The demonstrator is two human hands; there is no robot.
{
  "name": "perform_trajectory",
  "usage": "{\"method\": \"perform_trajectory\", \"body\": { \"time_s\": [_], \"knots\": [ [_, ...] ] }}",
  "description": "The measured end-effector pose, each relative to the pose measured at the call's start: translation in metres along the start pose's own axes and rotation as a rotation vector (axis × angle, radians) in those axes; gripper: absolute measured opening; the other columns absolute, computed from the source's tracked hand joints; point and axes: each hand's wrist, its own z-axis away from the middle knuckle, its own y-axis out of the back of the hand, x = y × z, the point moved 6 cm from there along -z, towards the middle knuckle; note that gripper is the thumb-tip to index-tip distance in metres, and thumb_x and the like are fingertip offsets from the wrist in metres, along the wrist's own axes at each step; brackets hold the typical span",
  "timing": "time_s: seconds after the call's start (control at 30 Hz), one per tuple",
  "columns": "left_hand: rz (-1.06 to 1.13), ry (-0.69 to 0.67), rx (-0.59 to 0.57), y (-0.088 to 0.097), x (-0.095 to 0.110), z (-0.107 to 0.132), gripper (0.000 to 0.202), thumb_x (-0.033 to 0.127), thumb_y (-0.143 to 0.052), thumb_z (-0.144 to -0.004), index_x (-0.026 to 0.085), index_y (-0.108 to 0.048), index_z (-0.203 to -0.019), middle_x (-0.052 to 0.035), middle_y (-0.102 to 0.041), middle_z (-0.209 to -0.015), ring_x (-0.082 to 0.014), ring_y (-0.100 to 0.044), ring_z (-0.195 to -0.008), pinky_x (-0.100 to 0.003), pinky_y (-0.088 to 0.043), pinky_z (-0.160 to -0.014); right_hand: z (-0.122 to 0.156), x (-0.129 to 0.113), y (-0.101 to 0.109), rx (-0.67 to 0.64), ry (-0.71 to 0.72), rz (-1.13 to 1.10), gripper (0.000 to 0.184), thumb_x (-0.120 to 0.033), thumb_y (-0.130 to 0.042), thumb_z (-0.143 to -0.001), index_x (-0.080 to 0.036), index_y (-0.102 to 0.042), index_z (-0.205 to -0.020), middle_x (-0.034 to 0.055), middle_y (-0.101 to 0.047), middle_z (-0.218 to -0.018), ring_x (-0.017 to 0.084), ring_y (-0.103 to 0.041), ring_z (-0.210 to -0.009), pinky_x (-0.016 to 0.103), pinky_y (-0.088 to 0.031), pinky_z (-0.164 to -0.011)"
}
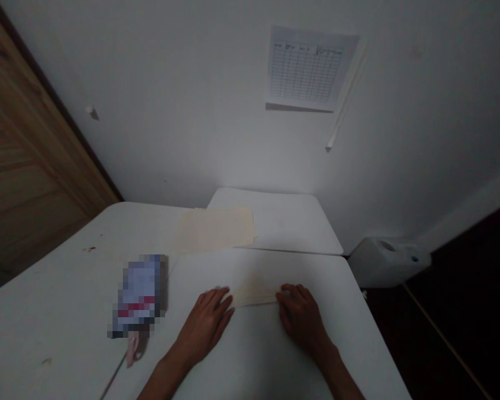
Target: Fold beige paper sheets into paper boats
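A narrow folded strip of cream paper (pixel 255 296) lies flat on the white table between my two hands. My left hand (pixel 208 319) has its fingers and thumb at the strip's left end, gripping it. At the right end, the bent fingers of my right hand (pixel 300 311) close on the paper. The fingertips partly hide both ends. Beyond the hands lies a larger flat sheet or stack of cream paper (pixel 216 229), its edges slightly uneven.
To the left lies a blurred bluish item with a red band (pixel 138 289) and a pinkish loop (pixel 132 349). Behind the white table (pixel 250 361), a printed chart (pixel 308 69) hangs on the wall. A whitish plastic jug (pixel 383 264) stands beyond the right edge; a wooden door (pixel 33 128) is left.
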Motion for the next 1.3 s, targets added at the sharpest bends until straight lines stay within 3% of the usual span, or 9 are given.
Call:
{"method": "perform_trajectory", "body": {
  "time_s": [0.13, 0.3, 0.47, 0.7, 1.0, 1.3],
  "knots": [
    [-0.022, 0.025, -0.007, -0.001, 0.004, 0.0, 0.028, 0.032, -0.046, -0.096, 0.022, -0.06, -0.118, -0.0106, -0.057, -0.129, -0.0288, -0.053, -0.116, -0.049, -0.045, -0.096, -0.002, -0.021, -0.007, 0.055, -0.033, 0.0, 0.025, -0.019, -0.05, -0.09, -0.021, -0.066, -0.11, 0.0093, -0.061, -0.125, 0.026, -0.052, -0.115, 0.044, -0.04, -0.101],
    [-0.066, 0.062, 0.013, -0.005, 0.007, -0.004, 0.026, 0.029, -0.047, -0.095, 0.019, -0.063, -0.113, -0.0124, -0.058, -0.128, -0.0307, -0.053, -0.118, -0.051, -0.046, -0.095, -0.007, -0.064, -0.027, -0.006, 0.112, -0.116, 0.037, -0.026, -0.048, -0.093, -0.022, -0.055, -0.129, 0.0043, -0.053, -0.138, 0.023, -0.045, -0.128, 0.04, -0.035, -0.109],
    [-0.025, -0.03, 0.056, -0.01, 0.024, 0.0, 0.034, 0.023, -0.041, -0.095, 0.018, -0.059, -0.124, -0.012, -0.057, -0.133, -0.0274, -0.055, -0.121, -0.047, -0.049, -0.097, -0.009, -0.073, -0.032, -0.055, 0.134, -0.11, 0.044, -0.025, -0.046, -0.094, -0.02, -0.048, -0.138, 0.0051, -0.047, -0.143, 0.024, -0.04, -0.133, 0.043, -0.033, -0.112],
    [-0.035, 0.005, 0.032, -0.009, 0.03, 0.011, 0.039, 0.027, -0.044, -0.094, 0.016, -0.055, -0.13, -0.0116, -0.054, -0.136, -0.0265, -0.052, -0.125, -0.044, -0.049, -0.099, -0.004, -0.064, -0.028, -0.081, 0.121, -0.086, 0.048, -0.026, -0.046, -0.094, -0.017, -0.043, -0.141, 0.0079, -0.043, -0.145, 0.022, -0.037, -0.136, 0.043, -0.032, -0.113],
    [-0.09, 0.068, 0.02, -0.002, 0.013, 0.03, 0.04, 0.03, -0.048, -0.093, 0.019, -0.054, -0.131, -0.0078, -0.052, -0.139, -0.0304, -0.046, -0.129, -0.048, -0.045, -0.098, 0.024, -0.016, -0.019, -0.092, 0.015, 0.038, 0.051, -0.03, -0.04, -0.097, -0.019, -0.033, -0.146, 0.0075, -0.039, -0.147, 0.026, -0.034, -0.137, 0.051, -0.029, -0.112],
    [-0.089, 0.098, 0.07, -0.001, 0.011, 0.032, 0.036, 0.029, -0.05, -0.092, 0.02, -0.058, -0.125, -0.0092, -0.054, -0.138, -0.031, -0.049, -0.126, -0.048, -0.045, -0.097, 0.035, 0.003, -0.017, -0.023, -0.083, 0.139, 0.041, -0.03, -0.042, -0.096, -0.022, -0.05, -0.136, 0.0105, -0.043, -0.145, 0.029, -0.037, -0.135, 0.054, -0.033, -0.107]
  ]
}}
